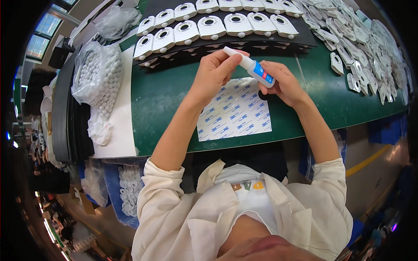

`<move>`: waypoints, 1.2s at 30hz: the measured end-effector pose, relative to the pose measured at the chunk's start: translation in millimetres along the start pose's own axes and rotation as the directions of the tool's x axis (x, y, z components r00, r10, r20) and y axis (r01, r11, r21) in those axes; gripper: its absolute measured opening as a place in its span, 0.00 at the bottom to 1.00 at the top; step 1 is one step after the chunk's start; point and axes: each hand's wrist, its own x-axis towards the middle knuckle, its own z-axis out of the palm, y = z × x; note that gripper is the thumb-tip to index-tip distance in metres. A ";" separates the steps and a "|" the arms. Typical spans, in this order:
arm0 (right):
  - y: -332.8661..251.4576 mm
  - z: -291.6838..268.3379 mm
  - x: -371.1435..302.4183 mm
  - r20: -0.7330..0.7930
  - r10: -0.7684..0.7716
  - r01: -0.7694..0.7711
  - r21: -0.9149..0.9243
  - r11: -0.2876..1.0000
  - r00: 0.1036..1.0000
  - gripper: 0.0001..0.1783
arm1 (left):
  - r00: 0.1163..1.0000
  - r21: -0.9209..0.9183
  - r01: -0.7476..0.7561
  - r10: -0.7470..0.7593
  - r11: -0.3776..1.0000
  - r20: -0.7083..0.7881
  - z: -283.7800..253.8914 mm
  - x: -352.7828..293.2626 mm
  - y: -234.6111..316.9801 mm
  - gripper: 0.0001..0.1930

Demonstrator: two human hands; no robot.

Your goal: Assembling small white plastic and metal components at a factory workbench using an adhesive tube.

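At a green workbench (161, 95), you hold a small white squeeze bottle (261, 75) with a blue label in both hands, raised above the bench and tilted, its long nozzle pointing up and to your left. Your right hand (285, 82) is curled closed around the bottle's body; your left hand (211, 76) has thumb and fingers pinched together at the nozzle. Below lies a white sheet (235, 117) with blue print, a dark round piece (263, 95) showing at its edge beside your right hand. Beyond your hands, white parts (211, 30) stand in rows on a black board (305, 38); a clear bag of white balls (99, 71) sits to your left, a heap of white pieces (361, 52) to your right.
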 end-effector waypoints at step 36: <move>37.1 -239.8 -82.9 -0.670 -0.527 -0.379 -0.736 0.561 0.522 0.18 | 0.402 0.795 0.480 0.712 0.372 -0.576 -259.5 -142.7 19.4 0.14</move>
